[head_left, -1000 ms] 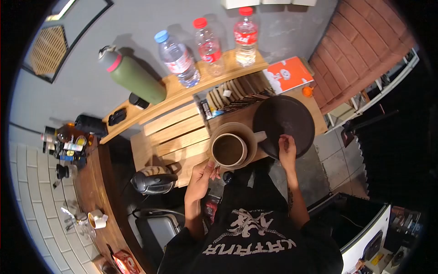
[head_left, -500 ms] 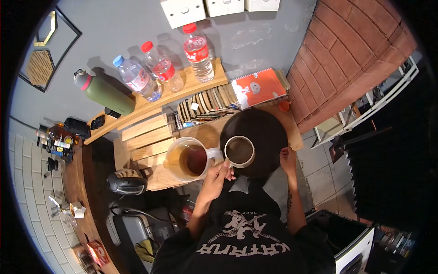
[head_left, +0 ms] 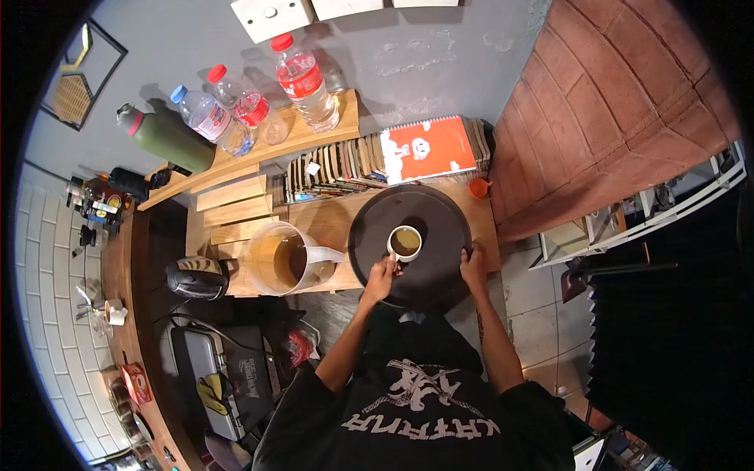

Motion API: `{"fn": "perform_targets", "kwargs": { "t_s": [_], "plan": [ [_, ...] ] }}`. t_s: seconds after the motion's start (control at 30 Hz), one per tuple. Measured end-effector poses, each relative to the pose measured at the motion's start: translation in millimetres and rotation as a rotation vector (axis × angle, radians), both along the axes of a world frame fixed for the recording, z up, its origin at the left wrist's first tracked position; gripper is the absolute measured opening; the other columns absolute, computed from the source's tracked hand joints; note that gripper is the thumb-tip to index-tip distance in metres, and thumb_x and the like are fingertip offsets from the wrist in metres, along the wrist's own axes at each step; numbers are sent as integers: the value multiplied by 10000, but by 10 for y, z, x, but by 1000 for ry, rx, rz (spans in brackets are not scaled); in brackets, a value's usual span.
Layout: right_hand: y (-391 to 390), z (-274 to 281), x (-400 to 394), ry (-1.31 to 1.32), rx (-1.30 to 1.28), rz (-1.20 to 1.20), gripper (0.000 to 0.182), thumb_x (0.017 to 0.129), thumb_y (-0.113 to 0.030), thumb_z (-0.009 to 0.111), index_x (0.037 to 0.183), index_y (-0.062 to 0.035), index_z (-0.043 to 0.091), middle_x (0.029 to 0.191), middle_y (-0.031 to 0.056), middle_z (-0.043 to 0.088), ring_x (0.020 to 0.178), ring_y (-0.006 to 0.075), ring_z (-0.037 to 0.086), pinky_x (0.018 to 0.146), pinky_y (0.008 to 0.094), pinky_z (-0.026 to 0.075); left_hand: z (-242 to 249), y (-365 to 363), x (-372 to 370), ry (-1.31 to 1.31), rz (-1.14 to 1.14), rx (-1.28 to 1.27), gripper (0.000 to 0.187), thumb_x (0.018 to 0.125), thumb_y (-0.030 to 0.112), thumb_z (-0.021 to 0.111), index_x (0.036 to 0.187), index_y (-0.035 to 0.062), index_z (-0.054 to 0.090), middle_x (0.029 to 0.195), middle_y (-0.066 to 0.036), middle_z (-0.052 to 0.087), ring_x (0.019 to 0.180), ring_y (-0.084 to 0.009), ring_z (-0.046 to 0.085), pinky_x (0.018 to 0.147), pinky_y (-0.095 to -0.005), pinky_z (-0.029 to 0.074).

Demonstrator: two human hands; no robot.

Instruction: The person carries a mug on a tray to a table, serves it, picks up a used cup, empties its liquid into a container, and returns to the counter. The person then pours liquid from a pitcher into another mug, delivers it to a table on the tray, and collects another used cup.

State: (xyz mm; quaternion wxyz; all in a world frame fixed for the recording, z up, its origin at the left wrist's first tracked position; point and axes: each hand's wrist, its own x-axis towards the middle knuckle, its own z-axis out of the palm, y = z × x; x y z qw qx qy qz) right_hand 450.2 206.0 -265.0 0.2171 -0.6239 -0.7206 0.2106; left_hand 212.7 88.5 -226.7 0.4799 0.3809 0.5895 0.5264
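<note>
My left hand (head_left: pixel 381 280) is closed on the handle of a white cup (head_left: pixel 405 253), which holds a brownish-green liquid. The cup appears to rest upright on a round dark tray (head_left: pixel 367 228), right of its middle line. At the tray's right edge, my right hand (head_left: pixel 473 268) grips the rim with the thumb on top. Left of the tray stands a large clear jug (head_left: pixel 271 271) with a pale handle and brown liquid inside; neither hand touches it.
Books (head_left: pixel 349 165) and an orange notebook (head_left: pixel 430 149) line the wall behind. Above them, a wooden shelf (head_left: pixel 275 149) carries plastic bottles (head_left: pixel 306 86) and a green flask (head_left: pixel 169 141). A small orange cup (head_left: pixel 478 188) sits near the brick pillar (head_left: pixel 597 118). A black kettle-like appliance (head_left: pixel 196 278) is at left.
My left hand has lowered the cup towards the tray, away from the camera. My right hand has moved from beside the tray to gripping its rim. The view has shifted slightly.
</note>
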Motion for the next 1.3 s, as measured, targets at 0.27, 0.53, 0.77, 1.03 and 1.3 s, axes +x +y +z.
{"fn": "perform_targets", "kwargs": {
  "t_s": [0.27,0.53,0.77,1.03,1.3],
  "plan": [
    [47,237,-208,298,-377,-294,427,920,-161,540,1289,28,439,956,230,629,875,379,627,721,446,497,-150,41,-14,-7,19,-34,453,1019,392,371,858,-8,508,747,-63,547,659,-108,528,649,-275,505],
    [-4,178,-199,-118,-235,-179,382,943,-162,479,1292,-9,457,856,239,619,830,372,620,690,443,486,91,-49,-247,645,258,-65,333,952,298,529,1045,-17,468,914,-241,571,865,-401,546,787,-437,432],
    [-260,14,-85,-13,-165,-177,324,926,-116,484,1209,42,498,925,281,609,910,474,570,786,533,437,-180,-239,-574,1284,294,-231,509,824,120,605,1265,3,380,1054,-277,558,953,-447,530,858,-489,412],
    [-418,95,-70,202,10,-310,287,920,-47,471,1175,82,496,975,309,582,965,487,553,817,490,435,-319,-71,-630,799,297,-361,601,806,201,655,1287,0,355,1054,-298,586,993,-479,549,869,-507,434],
    [-655,164,184,339,347,-439,213,935,-33,457,1113,62,526,908,255,592,867,415,582,747,429,439,-271,-98,-588,671,150,-398,419,826,356,661,979,-29,595,886,-241,639,862,-419,620,793,-471,482]
  ]
}}
